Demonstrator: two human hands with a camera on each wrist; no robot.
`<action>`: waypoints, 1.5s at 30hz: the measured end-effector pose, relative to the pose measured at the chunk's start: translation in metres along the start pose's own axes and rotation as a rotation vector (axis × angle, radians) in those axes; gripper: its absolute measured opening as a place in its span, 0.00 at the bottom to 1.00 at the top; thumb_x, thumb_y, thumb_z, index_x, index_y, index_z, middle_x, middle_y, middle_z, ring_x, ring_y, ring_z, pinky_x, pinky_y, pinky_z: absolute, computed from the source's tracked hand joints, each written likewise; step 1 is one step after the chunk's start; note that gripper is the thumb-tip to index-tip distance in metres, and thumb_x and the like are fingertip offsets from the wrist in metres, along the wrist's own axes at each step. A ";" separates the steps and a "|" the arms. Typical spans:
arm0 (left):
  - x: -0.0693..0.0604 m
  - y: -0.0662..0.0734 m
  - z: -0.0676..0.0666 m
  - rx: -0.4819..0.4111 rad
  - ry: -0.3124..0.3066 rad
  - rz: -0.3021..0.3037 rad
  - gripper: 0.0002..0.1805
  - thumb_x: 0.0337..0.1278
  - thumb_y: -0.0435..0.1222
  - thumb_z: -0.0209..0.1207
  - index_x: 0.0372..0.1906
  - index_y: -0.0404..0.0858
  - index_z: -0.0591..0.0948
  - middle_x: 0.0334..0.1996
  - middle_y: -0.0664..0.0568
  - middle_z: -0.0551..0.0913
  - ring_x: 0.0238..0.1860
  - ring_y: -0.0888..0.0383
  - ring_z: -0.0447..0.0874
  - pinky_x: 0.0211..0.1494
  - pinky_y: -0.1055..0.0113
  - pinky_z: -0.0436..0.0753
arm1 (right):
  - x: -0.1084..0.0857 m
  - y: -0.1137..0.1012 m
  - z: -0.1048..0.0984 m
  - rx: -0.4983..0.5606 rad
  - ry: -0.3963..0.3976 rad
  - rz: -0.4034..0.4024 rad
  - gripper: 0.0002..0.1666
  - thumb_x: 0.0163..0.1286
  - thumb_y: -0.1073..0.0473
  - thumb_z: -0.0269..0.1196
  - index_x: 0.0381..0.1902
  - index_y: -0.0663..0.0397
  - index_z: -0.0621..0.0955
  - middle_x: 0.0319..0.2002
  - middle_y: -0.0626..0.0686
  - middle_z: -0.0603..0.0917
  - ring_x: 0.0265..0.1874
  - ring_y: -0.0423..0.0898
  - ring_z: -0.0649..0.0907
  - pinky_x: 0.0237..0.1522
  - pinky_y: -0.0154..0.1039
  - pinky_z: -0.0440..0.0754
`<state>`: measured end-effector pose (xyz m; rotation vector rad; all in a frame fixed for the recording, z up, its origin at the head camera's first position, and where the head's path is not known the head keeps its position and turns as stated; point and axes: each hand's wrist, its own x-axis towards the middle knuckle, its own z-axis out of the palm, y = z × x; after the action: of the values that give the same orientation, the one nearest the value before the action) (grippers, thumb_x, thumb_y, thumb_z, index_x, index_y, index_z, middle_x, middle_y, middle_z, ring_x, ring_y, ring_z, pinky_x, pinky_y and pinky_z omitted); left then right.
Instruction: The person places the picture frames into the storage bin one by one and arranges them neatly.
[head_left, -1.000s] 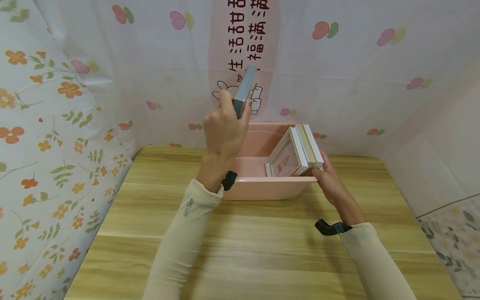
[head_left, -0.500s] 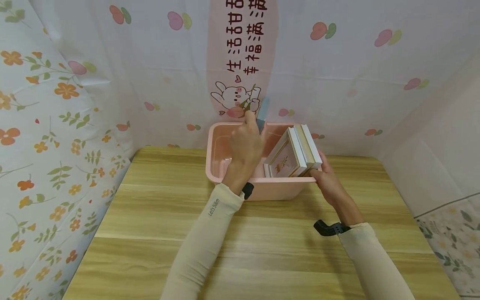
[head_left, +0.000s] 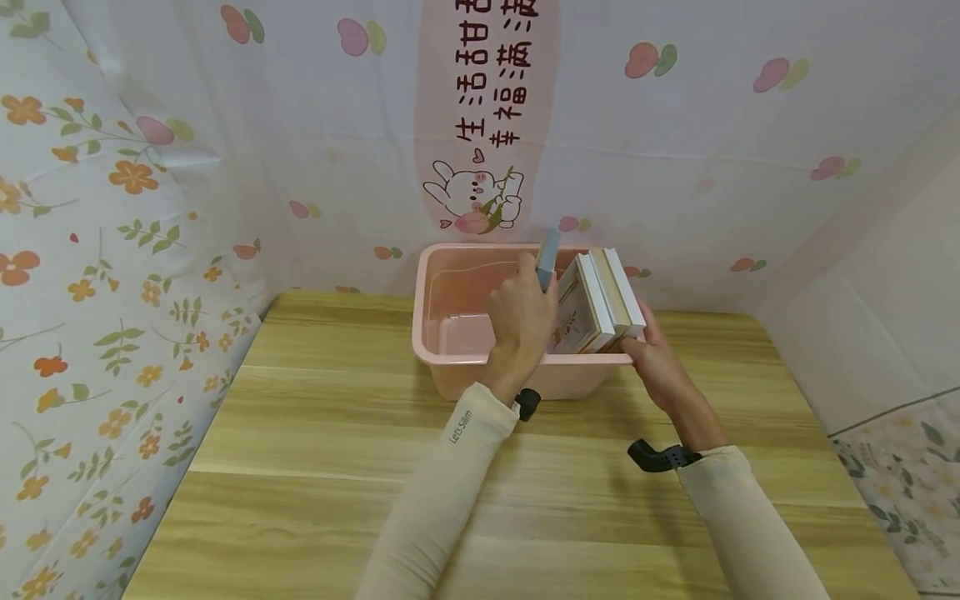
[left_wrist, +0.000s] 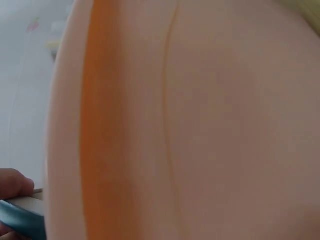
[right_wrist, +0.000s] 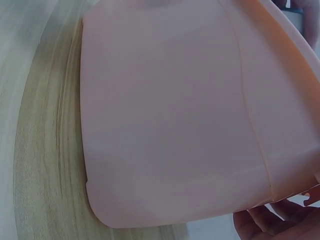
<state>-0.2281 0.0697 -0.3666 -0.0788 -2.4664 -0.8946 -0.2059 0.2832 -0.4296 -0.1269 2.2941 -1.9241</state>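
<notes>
My left hand (head_left: 521, 312) grips a blue picture frame (head_left: 548, 254), seen nearly edge-on with a tan back, over the pink plastic bin (head_left: 480, 360). In the left wrist view, part of that frame (left_wrist: 22, 220) shows beyond the bin's rim. White picture frames (head_left: 600, 292) lean side by side in the bin's right end; the front one has a pink picture with a gold border, partly hidden by my left hand. My right hand (head_left: 663, 367) grips the bin's right end, its thumb at the rim close to the white frames. Its fingers (right_wrist: 260, 220) curl under the rim in the right wrist view.
The bin stands on a wood-grain table (head_left: 315, 467) near its back edge. A printed cloth (head_left: 337, 167) hangs right behind it, and a flowered cloth (head_left: 135, 333) hangs along the left. Black straps with cameras (head_left: 660, 456) circle both wrists.
My left hand has carried the blue picture frame down and to the right, from above the bin to beside the white frames. The right hand and the bin stay in place.
</notes>
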 end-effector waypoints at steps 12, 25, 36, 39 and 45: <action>-0.024 0.017 0.019 -0.128 -0.153 -0.060 0.14 0.62 0.43 0.62 0.39 0.37 0.73 0.28 0.47 0.85 0.27 0.49 0.86 0.28 0.59 0.81 | 0.001 -0.004 0.004 0.008 -0.024 -0.009 0.48 0.71 0.71 0.43 0.79 0.30 0.43 0.79 0.55 0.49 0.70 0.49 0.63 0.52 0.31 0.73; -0.037 0.018 0.019 -0.182 -0.342 0.000 0.31 0.66 0.50 0.58 0.63 0.31 0.68 0.43 0.45 0.83 0.34 0.52 0.86 0.27 0.66 0.80 | 0.000 -0.006 0.003 0.020 -0.031 -0.041 0.46 0.72 0.71 0.43 0.79 0.32 0.44 0.77 0.57 0.53 0.67 0.44 0.67 0.56 0.34 0.75; -0.035 0.009 0.018 -0.248 -0.435 0.030 0.12 0.71 0.43 0.48 0.42 0.38 0.73 0.29 0.53 0.73 0.27 0.59 0.72 0.26 0.68 0.70 | 0.001 -0.002 0.001 0.018 -0.022 -0.043 0.47 0.71 0.72 0.43 0.80 0.33 0.44 0.77 0.58 0.53 0.61 0.39 0.72 0.51 0.32 0.77; -0.034 0.008 0.015 -0.249 -0.478 0.018 0.12 0.70 0.43 0.50 0.44 0.37 0.73 0.27 0.54 0.72 0.24 0.60 0.70 0.23 0.69 0.68 | 0.001 -0.001 0.001 0.012 -0.026 -0.045 0.47 0.71 0.72 0.43 0.80 0.32 0.44 0.77 0.57 0.53 0.62 0.39 0.71 0.51 0.33 0.77; -0.034 0.007 0.007 -0.268 -0.546 -0.038 0.24 0.70 0.45 0.52 0.60 0.31 0.70 0.27 0.51 0.76 0.22 0.59 0.71 0.21 0.69 0.67 | 0.001 -0.001 0.002 0.001 -0.031 -0.043 0.47 0.71 0.72 0.43 0.79 0.31 0.44 0.78 0.57 0.52 0.65 0.42 0.69 0.51 0.31 0.77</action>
<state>-0.2008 0.0833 -0.3839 -0.4211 -2.8216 -1.3639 -0.2069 0.2811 -0.4289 -0.2056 2.2888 -1.9302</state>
